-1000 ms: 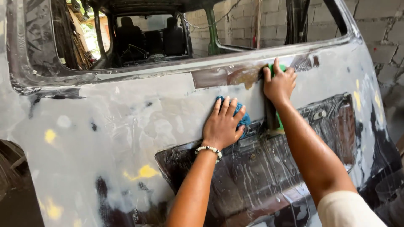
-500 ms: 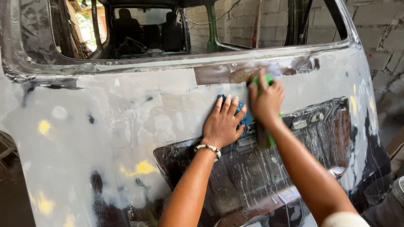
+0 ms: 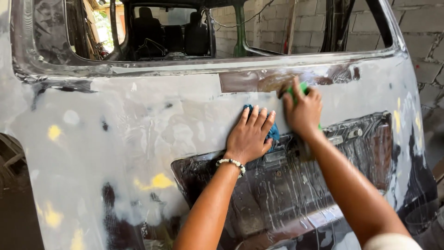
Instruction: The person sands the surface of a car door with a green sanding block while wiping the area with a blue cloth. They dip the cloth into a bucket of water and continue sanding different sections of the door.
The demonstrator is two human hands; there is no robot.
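A grey, primer-patched rear car panel (image 3: 152, 125) fills the view, wet and streaked, with yellow filler spots. My left hand (image 3: 250, 134) lies flat on the panel, fingers spread, pressing a blue cloth (image 3: 273, 131) against it; a beaded bracelet circles that wrist. My right hand (image 3: 303, 111) is just to the right and slightly higher, fingers curled over a green sanding block (image 3: 301, 87) held against the panel below the window opening. A dark recessed plate area (image 3: 351, 157) lies under both forearms.
The rear window opening (image 3: 166, 32) has no glass; seats show inside. A block wall (image 3: 416, 32) stands at the right. A dark bucket rim (image 3: 423, 217) sits at lower right, and dark floor (image 3: 14, 222) at lower left.
My right hand with the green block has slid leftward along the panel, ending close beside my left hand. The left hand stays on the blue cloth.
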